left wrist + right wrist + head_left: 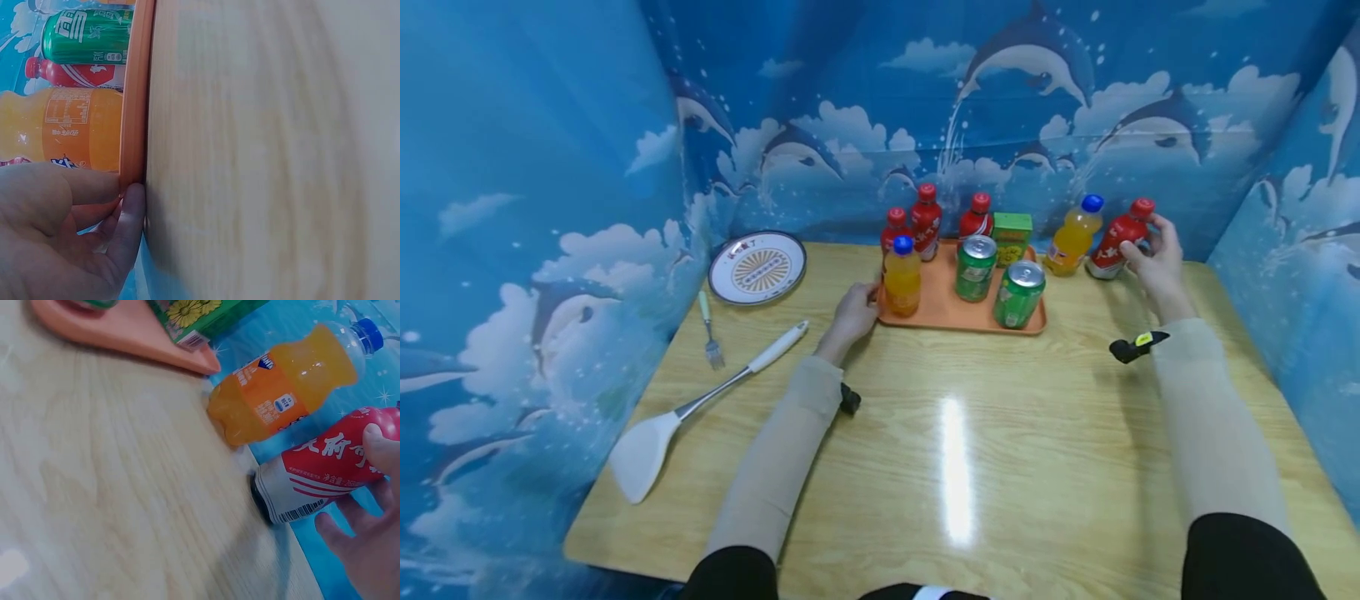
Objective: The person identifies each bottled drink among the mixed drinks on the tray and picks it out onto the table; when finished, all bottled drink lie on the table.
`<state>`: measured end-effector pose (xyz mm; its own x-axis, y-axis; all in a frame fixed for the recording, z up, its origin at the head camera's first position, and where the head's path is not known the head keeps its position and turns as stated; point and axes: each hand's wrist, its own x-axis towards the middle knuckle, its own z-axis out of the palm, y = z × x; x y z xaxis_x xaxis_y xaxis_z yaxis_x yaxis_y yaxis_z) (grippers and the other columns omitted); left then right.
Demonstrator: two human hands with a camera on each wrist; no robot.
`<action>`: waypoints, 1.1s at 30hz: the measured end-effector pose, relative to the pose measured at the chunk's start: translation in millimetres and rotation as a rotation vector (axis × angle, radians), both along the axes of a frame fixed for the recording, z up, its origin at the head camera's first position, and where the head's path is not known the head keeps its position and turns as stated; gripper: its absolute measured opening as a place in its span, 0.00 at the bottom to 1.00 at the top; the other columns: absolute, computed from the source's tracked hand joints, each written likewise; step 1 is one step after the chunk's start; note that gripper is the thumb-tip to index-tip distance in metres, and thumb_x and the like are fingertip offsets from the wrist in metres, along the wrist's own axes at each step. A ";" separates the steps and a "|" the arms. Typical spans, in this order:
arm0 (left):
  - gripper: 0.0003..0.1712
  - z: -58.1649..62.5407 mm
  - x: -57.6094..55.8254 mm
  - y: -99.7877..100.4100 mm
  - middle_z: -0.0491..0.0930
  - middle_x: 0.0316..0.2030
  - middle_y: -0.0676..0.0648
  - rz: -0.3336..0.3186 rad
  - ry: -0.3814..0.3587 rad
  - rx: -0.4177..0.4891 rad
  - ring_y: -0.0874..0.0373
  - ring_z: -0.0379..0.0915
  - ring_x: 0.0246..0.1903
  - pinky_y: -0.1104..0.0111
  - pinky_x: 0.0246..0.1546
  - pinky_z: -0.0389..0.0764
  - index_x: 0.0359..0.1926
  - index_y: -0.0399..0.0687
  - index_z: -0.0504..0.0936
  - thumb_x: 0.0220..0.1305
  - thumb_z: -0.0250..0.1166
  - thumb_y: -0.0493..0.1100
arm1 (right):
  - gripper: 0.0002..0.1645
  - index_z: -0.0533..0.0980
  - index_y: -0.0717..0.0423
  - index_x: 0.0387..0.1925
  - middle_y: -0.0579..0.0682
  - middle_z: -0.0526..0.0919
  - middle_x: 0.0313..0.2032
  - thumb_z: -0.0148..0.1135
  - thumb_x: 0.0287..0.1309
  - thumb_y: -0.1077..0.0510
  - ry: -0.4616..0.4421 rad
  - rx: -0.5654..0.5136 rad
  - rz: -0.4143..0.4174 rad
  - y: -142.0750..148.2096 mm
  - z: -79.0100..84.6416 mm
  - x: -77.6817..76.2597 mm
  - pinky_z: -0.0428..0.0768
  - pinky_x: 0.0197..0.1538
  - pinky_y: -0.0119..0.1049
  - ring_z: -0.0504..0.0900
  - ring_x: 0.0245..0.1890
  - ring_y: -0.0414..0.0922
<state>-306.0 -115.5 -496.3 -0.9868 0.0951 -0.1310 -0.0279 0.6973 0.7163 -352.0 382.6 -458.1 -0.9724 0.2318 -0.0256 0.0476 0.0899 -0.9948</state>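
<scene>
My left hand [854, 313] pinches the left edge of an orange tray [936, 312] between thumb and fingers; the left wrist view shows the fingertips at its rim [134, 94]. On the tray stand an orange-drink bottle [902, 282] with a blue cap, two green cans [976, 271], a green box [1012, 233] and several red bottles [927, 218]. At the right, my right hand [1159, 267] grips a red cola bottle [1122, 237], which leans, thumb on its label in the right wrist view. Another orange-drink bottle [1075, 237] stands just left of it.
On the left of the wooden table [1037, 450] lie a white patterned plate [757, 268], a fork [711, 337] with a pale green handle and a white spatula [700, 404]. Blue dolphin-print cloth [850, 100] hangs behind and at both sides.
</scene>
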 end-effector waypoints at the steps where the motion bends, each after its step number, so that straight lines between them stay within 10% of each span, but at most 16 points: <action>1: 0.33 0.2 0.4 0.0 0.73 0.64 0.37 0.000 -0.001 0.002 0.44 0.72 0.67 0.52 0.73 0.72 0.78 0.42 0.68 0.74 0.54 0.30 | 0.41 0.56 0.33 0.81 0.48 0.63 0.80 0.59 0.73 0.55 -0.004 0.068 0.004 0.9 -1.0 0.4 0.79 0.49 0.21 0.72 0.65 0.39; 7: 0.33 -0.7 1.8 0.5 0.73 0.65 0.36 -0.012 -0.001 0.005 0.44 0.71 0.68 0.53 0.74 0.72 0.78 0.42 0.68 0.74 0.54 0.31 | 0.42 0.50 0.39 0.84 0.48 0.56 0.84 0.55 0.77 0.49 0.009 0.292 -0.040 -1.9 -0.9 7.3 0.61 0.83 0.38 0.58 0.82 0.48; 17: 0.32 -1.0 0.7 -4.1 0.73 0.65 0.35 -0.009 0.027 0.003 0.43 0.70 0.67 0.52 0.73 0.71 0.77 0.39 0.69 0.73 0.55 0.32 | 0.31 0.62 0.37 0.76 0.43 0.67 0.75 0.55 0.76 0.46 0.247 0.285 -0.283 -52.9 39.0 37.0 0.61 0.81 0.38 0.64 0.77 0.42; 33: 0.32 -0.2 0.9 -0.3 0.72 0.66 0.36 -0.001 0.005 0.005 0.44 0.69 0.69 0.52 0.75 0.70 0.78 0.41 0.68 0.76 0.54 0.34 | 0.35 0.61 0.59 0.78 0.59 0.66 0.76 0.57 0.75 0.61 0.531 0.365 0.065 -188.6 97.6 100.0 0.64 0.82 0.49 0.66 0.77 0.53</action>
<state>-305.1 -115.8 -496.5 -0.9874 0.0968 -0.1255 -0.0236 0.6934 0.7202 -252.0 194.0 -360.5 -0.8434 0.0751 0.5321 -0.4594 0.4128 -0.7865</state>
